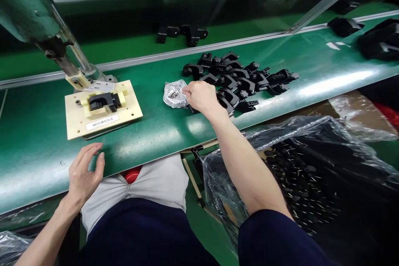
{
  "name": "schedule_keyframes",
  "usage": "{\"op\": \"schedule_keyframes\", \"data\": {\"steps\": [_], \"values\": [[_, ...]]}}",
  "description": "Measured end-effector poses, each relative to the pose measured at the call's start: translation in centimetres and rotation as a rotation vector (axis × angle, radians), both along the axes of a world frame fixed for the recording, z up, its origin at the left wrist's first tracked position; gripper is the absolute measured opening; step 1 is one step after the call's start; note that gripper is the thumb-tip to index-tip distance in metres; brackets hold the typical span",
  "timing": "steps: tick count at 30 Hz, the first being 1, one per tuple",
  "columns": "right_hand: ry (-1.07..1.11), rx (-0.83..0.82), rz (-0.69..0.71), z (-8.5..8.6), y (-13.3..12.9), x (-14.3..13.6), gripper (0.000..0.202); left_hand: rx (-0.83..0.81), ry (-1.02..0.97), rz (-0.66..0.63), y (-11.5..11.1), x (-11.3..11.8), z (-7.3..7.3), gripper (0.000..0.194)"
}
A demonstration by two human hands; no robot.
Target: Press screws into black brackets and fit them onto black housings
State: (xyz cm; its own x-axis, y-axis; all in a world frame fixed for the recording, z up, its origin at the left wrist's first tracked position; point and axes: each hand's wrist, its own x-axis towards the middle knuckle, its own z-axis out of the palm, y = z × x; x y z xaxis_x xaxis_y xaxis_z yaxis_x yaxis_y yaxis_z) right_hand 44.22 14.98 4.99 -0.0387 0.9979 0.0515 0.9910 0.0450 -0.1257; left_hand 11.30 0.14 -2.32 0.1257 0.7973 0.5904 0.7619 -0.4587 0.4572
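Observation:
My right hand reaches to the edge of a small clear plastic bag that holds tiny metal pieces, likely screws. Its fingers are bent together at the bag, and their tips are partly hidden. My left hand rests at the front edge of the green bench, fingers apart and nothing in them. Just beyond it a cream fixture plate carries a black plastic clamp-like part under the head of a green press.
Black plastic parts lie heaped right of the bag, and a few more black brackets sit behind the metal rail. At lower right stands a plastic-lined box with many small black pieces showing pale pins.

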Motion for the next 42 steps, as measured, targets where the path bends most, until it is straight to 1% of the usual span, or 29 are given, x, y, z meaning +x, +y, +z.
{"op": "schedule_keyframes", "data": {"steps": [2, 4, 7, 10, 12, 14, 15, 17, 20, 22, 25, 27, 32, 36, 39, 42], "values": [[-0.089, -0.046, 0.042, 0.2, 0.1, -0.5, 0.030, 0.000, 0.000, -0.024, 0.0, 0.2, -0.1, 0.018], [-0.147, -0.075, 0.037, 0.3, 0.3, -0.9, 0.029, -0.017, -0.006, -0.036, -0.1, 0.3, -0.3, 0.019], [-0.155, -0.066, 0.023, 0.5, 0.6, -1.1, 0.028, -0.060, -0.007, -0.039, -0.5, 0.0, -0.5, 0.018], [0.000, -0.025, 0.018, 0.7, 0.9, -0.9, 0.027, -0.092, -0.016, -0.026, -0.8, -0.4, -0.6, 0.018], [0.150, 0.026, -0.021, 0.7, 1.0, -0.6, 0.027, -0.108, -0.029, -0.022, -0.9, -0.5, -0.7, 0.018], [0.219, 0.045, -0.079, 0.7, 1.1, -0.6, 0.027, -0.118, -0.044, -0.037, -1.0, -0.4, -0.8, 0.018], [0.197, 0.030, -0.108, 0.6, 1.1, -0.7, 0.027, -0.121, -0.054, -0.050, -1.0, -0.3, -0.8, 0.018], [0.072, -0.027, -0.146, 0.4, 1.2, -1.3, 0.030, -0.127, -0.072, -0.073, -0.9, -0.1, -1.0, 0.019], [-0.110, -0.160, -0.115, 0.0, 1.7, -2.7, 0.029, -0.147, -0.082, -0.073, -0.9, 0.1, -1.3, 0.018], [-0.143, -0.248, -0.081, -0.3, 2.5, -3.5, 0.026, -0.161, -0.085, -0.065, -0.8, 0.2, -1.5, 0.017], [-0.128, -0.312, -0.080, -0.5, 3.6, -3.9, 0.031, -0.167, -0.095, -0.054, -0.6, 0.1, -2.0, 0.017], [-0.109, -0.336, -0.073, -0.5, 4.1, -3.5, 0.032, -0.157, -0.100, -0.043, -0.6, 0.0, -2.4, 0.017], [-0.034, -0.371, -0.037, -0.2, 3.9, -2.1, 0.021, -0.154, -0.085, -0.046, -0.5, -0.2, -2.9, 0.017], [0.037, -0.373, -0.038, -0.5, 4.1, -2.1, 0.020, -0.135, -0.084, -0.038, -0.4, -0.1, -3.1, 0.015], [0.149, -0.330, -0.059, -0.7, 4.2, -2.0, 0.014, -0.125, -0.091, -0.042, -0.3, -0.1, -3.1, 0.015], [0.329, -0.290, -0.079, -0.3, 3.9, -1.4, 0.010, -0.134, -0.096, -0.058, -0.3, -0.2, -3.0, 0.015]]}}
